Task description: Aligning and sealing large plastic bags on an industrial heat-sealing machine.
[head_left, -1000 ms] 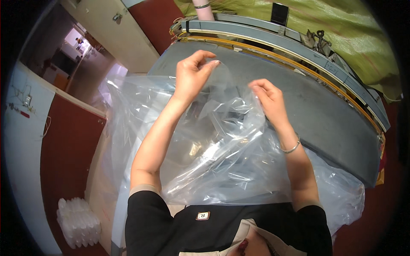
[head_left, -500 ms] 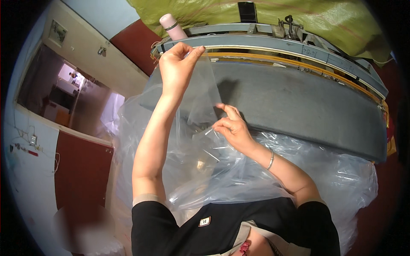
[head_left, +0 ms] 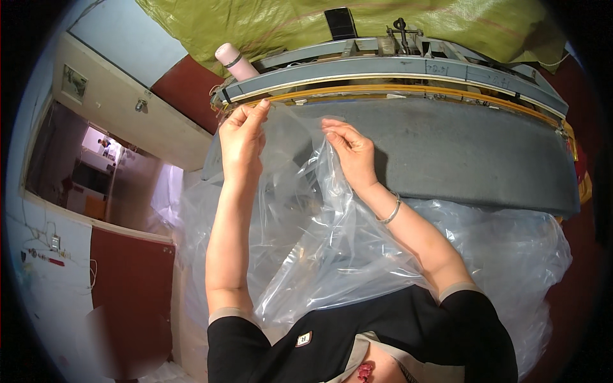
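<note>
A large sheet of clear plastic film (head_left: 290,255) hangs in loose folds in front of my chest and spreads over my lap. My left hand (head_left: 242,137) pinches its upper edge between thumb and fingers, above the left part of the dark grey padded bed (head_left: 472,153) of a machine. Close by on the right, my right hand (head_left: 351,150) is closed on another part of the film's edge, thumb against fingers, with gathered folds falling below it. A short stretch of film spans the gap between both hands. A bracelet sits on my right wrist.
Behind the padded bed runs a grey metal frame (head_left: 357,69) with an orange-yellow strip (head_left: 447,94). A pink bottle (head_left: 234,62) and a black phone (head_left: 340,23) are at the back, near a yellow-green woven sheet (head_left: 274,25). More film (head_left: 491,249) lies at right; an open doorway is at left.
My right hand has risen toward the back and now grips the film's edge, drawing folds up with it. My left hand has come down slightly, still pinching the film.
</note>
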Tool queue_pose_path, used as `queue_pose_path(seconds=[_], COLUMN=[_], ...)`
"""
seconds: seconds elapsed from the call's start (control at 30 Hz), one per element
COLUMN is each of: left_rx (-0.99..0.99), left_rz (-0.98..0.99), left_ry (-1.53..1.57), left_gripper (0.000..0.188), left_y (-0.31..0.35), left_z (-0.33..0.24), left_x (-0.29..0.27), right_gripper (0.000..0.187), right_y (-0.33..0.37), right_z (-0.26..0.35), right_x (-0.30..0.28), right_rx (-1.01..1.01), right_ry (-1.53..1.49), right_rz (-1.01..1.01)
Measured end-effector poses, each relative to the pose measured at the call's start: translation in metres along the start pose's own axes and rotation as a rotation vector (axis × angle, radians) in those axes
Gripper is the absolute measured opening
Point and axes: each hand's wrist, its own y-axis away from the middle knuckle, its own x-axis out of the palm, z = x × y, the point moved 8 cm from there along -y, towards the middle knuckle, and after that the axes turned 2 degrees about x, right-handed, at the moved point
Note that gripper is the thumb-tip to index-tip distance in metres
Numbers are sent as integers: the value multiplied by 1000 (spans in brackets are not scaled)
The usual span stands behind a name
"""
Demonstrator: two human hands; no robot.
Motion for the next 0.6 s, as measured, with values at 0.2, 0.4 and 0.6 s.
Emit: queue_pose_path(seconds=[0.2,0.4,0.6], left_rx=[-40,-25,117], left_rz=[27,2,52], left_ry=[78,122,145], left_gripper=[28,28,25], left_y=[9,17,26], left_z=[10,15,13], left_x=[-6,-12,-10], right_gripper=[10,15,24], right_y=[-10,-12,-11], right_z=[-4,-7,-9], right_x=[-4,-10,-9], right_rx=[106,188,309], right_ry=[-46,-243,-402], right_rz=[-43,-146,-41])
